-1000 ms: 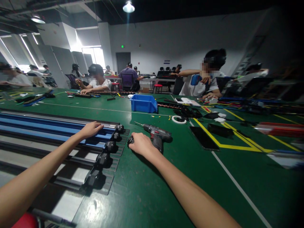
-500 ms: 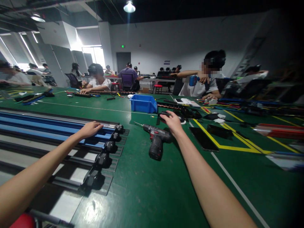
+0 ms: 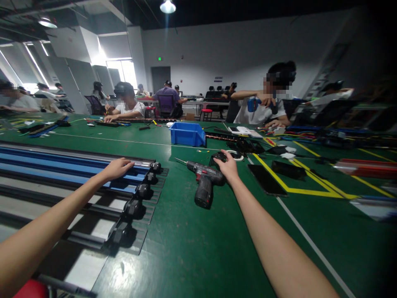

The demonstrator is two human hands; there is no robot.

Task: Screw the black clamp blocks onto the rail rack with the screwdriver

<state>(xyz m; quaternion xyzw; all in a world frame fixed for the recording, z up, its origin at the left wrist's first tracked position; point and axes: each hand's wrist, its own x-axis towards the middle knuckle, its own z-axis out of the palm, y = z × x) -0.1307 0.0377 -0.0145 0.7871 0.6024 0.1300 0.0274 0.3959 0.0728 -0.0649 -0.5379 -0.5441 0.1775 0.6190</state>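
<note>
My left hand [image 3: 118,169] lies over the ends of the long blue rails [image 3: 77,167], its fingers stretched out and resting on them. Each rail ends in a black plastic nut-like fitting [image 3: 144,191] with a slotted black plate [image 3: 153,200] below. My right hand [image 3: 228,166] is closed on a small black fitting [image 3: 218,157], partly hidden by the fingers, just above the table. Right beside it lies a black cordless drill [image 3: 204,182] on its side, its bit pointing to the far left.
A blue plastic bin [image 3: 187,134] stands beyond the drill on the green table [image 3: 186,248]. To the right lie a black flat panel [image 3: 267,180], a white tape roll [image 3: 237,156], dark parts and yellow tape lines. Across the table, a co-worker [image 3: 260,109] holds a blue tool.
My right hand has shifted slightly down and right with the black fitting, which has turned so its slotted plate no longer hangs plainly in view. My left hand stays on the rails.
</note>
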